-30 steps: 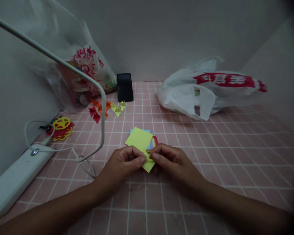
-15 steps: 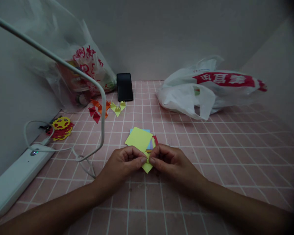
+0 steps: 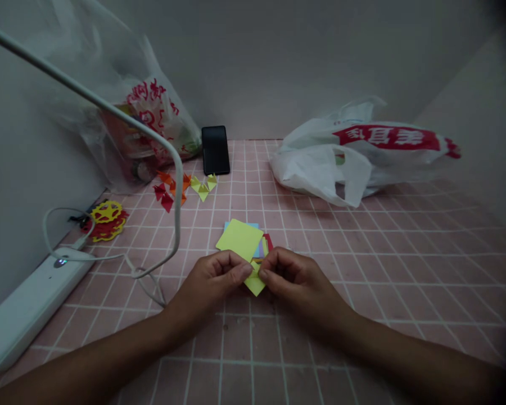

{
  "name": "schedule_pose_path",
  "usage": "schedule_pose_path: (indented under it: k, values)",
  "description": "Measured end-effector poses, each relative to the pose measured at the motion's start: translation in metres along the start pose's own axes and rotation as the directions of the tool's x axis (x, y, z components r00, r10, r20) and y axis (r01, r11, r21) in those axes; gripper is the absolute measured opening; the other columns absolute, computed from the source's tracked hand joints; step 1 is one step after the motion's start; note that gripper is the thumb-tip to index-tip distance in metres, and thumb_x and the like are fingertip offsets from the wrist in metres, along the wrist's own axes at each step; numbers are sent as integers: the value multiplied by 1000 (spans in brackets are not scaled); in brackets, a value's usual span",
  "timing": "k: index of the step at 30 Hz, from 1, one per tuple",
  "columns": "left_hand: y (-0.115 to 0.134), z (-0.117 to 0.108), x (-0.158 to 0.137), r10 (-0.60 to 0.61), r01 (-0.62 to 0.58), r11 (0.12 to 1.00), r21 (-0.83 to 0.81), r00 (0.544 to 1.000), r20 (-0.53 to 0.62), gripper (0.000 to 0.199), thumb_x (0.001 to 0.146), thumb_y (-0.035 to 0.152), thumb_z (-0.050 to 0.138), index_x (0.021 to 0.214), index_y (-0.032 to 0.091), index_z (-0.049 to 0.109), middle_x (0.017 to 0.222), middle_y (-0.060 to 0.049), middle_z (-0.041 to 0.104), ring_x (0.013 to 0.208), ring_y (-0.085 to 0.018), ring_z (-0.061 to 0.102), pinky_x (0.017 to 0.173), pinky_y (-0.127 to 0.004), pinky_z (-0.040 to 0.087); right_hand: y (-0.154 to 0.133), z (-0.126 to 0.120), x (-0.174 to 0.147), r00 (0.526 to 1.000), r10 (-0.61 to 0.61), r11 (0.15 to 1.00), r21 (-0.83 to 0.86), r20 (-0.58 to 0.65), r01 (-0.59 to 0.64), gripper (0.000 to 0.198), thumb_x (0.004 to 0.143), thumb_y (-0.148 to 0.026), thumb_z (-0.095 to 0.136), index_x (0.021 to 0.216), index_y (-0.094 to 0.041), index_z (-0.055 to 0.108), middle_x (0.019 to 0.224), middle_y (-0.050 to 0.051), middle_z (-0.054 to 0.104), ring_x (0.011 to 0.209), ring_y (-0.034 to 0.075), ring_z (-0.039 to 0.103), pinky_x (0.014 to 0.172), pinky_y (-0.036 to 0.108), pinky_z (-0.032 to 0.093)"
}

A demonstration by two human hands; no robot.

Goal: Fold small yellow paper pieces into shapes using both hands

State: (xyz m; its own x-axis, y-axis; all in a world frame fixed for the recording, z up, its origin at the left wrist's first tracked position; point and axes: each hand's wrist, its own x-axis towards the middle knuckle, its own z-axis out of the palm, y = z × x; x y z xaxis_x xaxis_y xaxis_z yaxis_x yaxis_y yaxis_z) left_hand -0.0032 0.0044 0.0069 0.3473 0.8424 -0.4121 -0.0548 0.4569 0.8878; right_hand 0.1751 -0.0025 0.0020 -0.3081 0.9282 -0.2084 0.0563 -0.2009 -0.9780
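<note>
A small folded piece of yellow paper (image 3: 256, 283) is pinched between my two hands, its lower corner pointing toward me. My left hand (image 3: 222, 277) grips its left side with thumb and forefinger. On the other side, my right hand (image 3: 293, 279) pinches the right edge, and the fingertips hide part of the folds. Just beyond the hands lies a flat yellow square sheet (image 3: 239, 238) on a pile of coloured paper (image 3: 268, 243), with blue, purple and red edges showing. Farther back sit folded paper shapes: yellow (image 3: 203, 188), orange (image 3: 172, 183) and red (image 3: 164, 199).
A white cable (image 3: 177, 208) arches over the left side near a white power strip (image 3: 34, 306). Yellow and red cut-outs (image 3: 106, 216) lie beside it. A black phone (image 3: 215, 150), a clear plastic bag (image 3: 126, 129) and a white plastic bag (image 3: 316, 169) rest at the back.
The folded yellow paper has tilted slightly and shifted a little right and up. Both hands keep their pinch, with the fingertips slightly farther apart.
</note>
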Motion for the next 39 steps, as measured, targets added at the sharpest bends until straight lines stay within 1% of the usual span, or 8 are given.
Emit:
schedule_pose_path:
  k: [3, 7, 11, 16, 24, 30, 36, 39]
  values:
    - [3, 2, 0, 30, -29, 998, 52, 999, -17, 18, 71, 32, 73, 73, 16, 65, 70, 0, 66, 65, -13, 59, 66, -25, 46, 1, 0, 0, 1000, -4, 1000, -2, -7, 3, 22, 83, -34, 62, 69, -20, 50, 62, -2, 52, 56, 11, 44, 50, 23, 33]
    - [4, 2, 0, 38, -36, 998, 57, 999, -27, 15, 72, 29, 71, 71, 16, 65, 69, 1, 66, 64, -12, 59, 65, -24, 46, 1, -1, -1, 1000, -3, 1000, 3, 9, 3, 23, 83, -34, 63, 69, -19, 53, 62, -2, 54, 56, 11, 46, 51, 24, 34]
    - [1, 0, 1, 36, -36, 999, 41, 999, 5, 14, 74, 29, 71, 74, 16, 65, 70, 1, 67, 64, -11, 59, 65, -23, 45, 2, -3, -1, 999, 21, 997, 76, 48, -25, 24, 86, -37, 61, 72, -18, 55, 64, -1, 56, 58, 11, 49, 54, 24, 37]
    - [5, 1, -1, 52, -51, 995, 81, 999, -16, 14, 73, 28, 71, 73, 16, 66, 70, 1, 67, 66, -12, 59, 66, -24, 46, -1, -4, 0, 996, 51, 992, 111, 70, -59, 24, 84, -37, 63, 72, -17, 57, 62, -2, 56, 56, 10, 49, 53, 24, 35]
    - [7, 2, -1, 54, -51, 994, 97, 998, -31, 13, 72, 28, 71, 72, 16, 66, 68, 1, 67, 65, -12, 59, 65, -24, 46, -2, -5, 1, 996, -2, 1000, -2, 87, 2, 17, 85, -30, 60, 73, -18, 57, 63, -1, 55, 57, 11, 49, 53, 24, 36]
    - [3, 1, 1, 36, -36, 998, 51, 999, -1, 15, 71, 28, 72, 75, 15, 65, 71, 2, 66, 66, -11, 57, 65, -22, 44, 2, -2, 0, 995, -97, 980, -172, 11, 98, 18, 85, -25, 55, 69, -18, 53, 64, -2, 53, 58, 11, 45, 53, 24, 35]
    - [7, 3, -2, 82, -77, 979, 191, 996, -19, 12, 73, 26, 68, 72, 14, 64, 68, 1, 64, 66, -12, 56, 65, -23, 44, 3, 0, -1, 989, -150, 962, -230, 15, 150, 18, 86, -23, 56, 69, -17, 54, 64, -2, 53, 58, 10, 45, 53, 23, 36]
    - [9, 3, -3, 87, -82, 975, 205, 996, -16, 13, 75, 27, 67, 73, 14, 65, 68, 1, 64, 66, -12, 56, 65, -23, 44, 2, -1, -1, 987, -159, 960, -228, 32, 162, 18, 86, -23, 55, 70, -17, 54, 64, -2, 54, 58, 10, 46, 53, 23, 36]
